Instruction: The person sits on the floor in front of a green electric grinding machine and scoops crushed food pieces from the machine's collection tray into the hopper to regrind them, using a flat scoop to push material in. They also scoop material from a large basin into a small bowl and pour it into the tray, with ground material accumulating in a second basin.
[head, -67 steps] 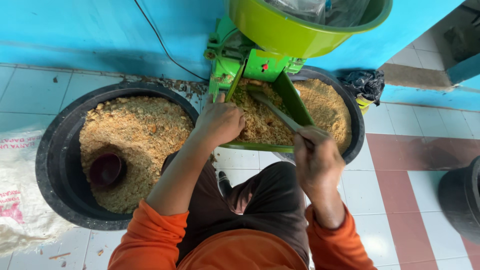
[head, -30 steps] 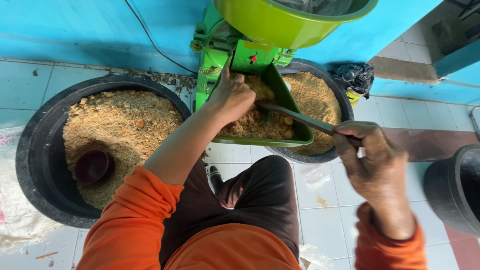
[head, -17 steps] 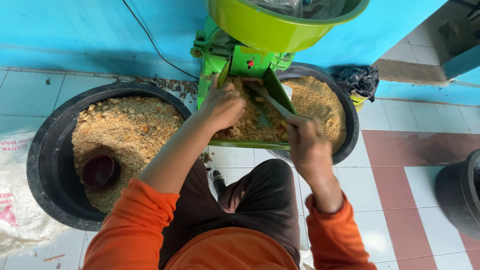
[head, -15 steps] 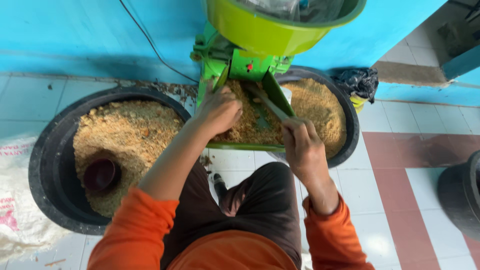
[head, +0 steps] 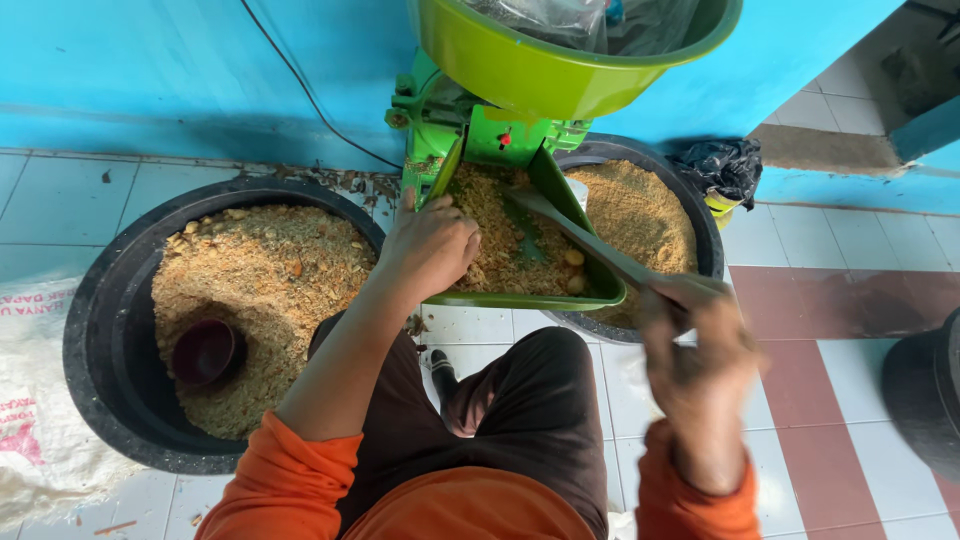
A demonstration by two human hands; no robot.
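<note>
Coarse tan crumbly feed (head: 505,235) fills the green metal chute (head: 570,205); loose and light, we judge it best scooped. Our right hand (head: 700,350) (blurred) grips a thin grey stick (head: 585,235); our left hand (head: 430,245) presses curled into it, between two black round tubs (head: 95,330).
</note>
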